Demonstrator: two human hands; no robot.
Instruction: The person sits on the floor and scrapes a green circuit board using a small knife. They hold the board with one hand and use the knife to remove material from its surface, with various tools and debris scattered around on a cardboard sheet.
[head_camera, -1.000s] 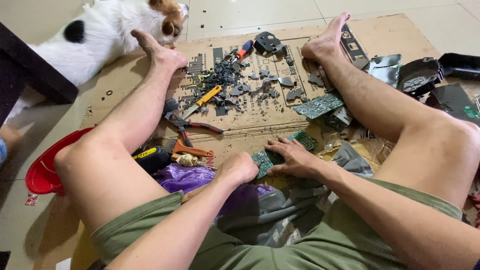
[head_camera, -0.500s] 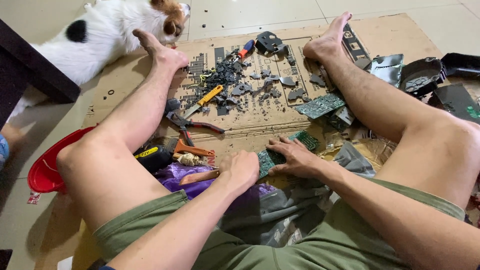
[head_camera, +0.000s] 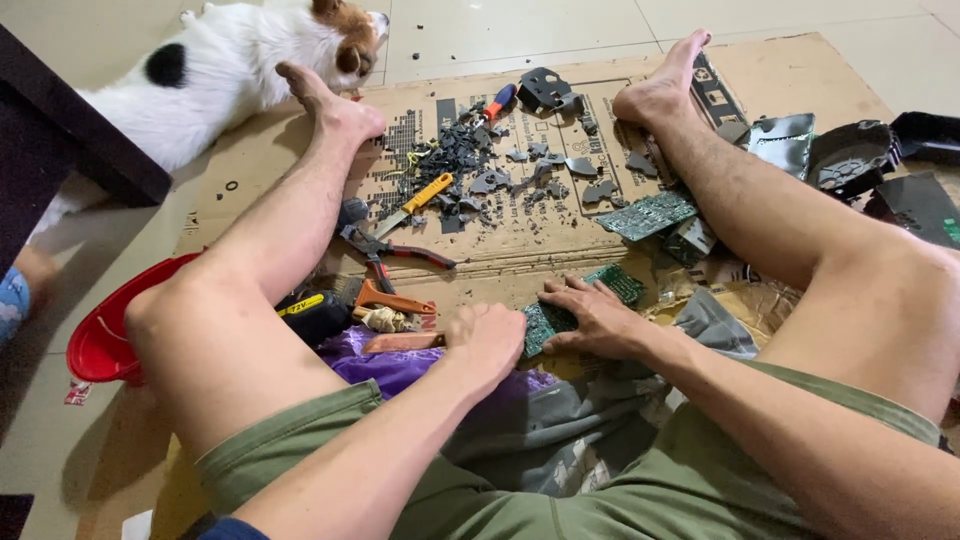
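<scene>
I sit on the floor with my legs spread over a sheet of cardboard (head_camera: 520, 250). My left hand (head_camera: 487, 338) is closed around a tool with a brownish handle (head_camera: 400, 343), whose tip is against a green circuit board (head_camera: 545, 320). My right hand (head_camera: 592, 315) lies flat on that board, fingers spread, pressing it onto the cardboard. The board's far end (head_camera: 625, 283) sticks out past my fingers. A purple cloth (head_camera: 385, 365) lies under the tool handle, next to my left thigh.
Pliers with red handles (head_camera: 395, 250), a yellow-handled knife (head_camera: 420, 200), an orange scraper (head_camera: 385, 298) and several dark plastic fragments (head_camera: 480, 165) lie ahead. Another green board (head_camera: 650, 213) sits by my right leg. A dog (head_camera: 230, 70) lies at left, a red bowl (head_camera: 100, 340) beside my left knee.
My left hand has shifted slightly toward the board with the tool. My right hand stays pressed on the board.
</scene>
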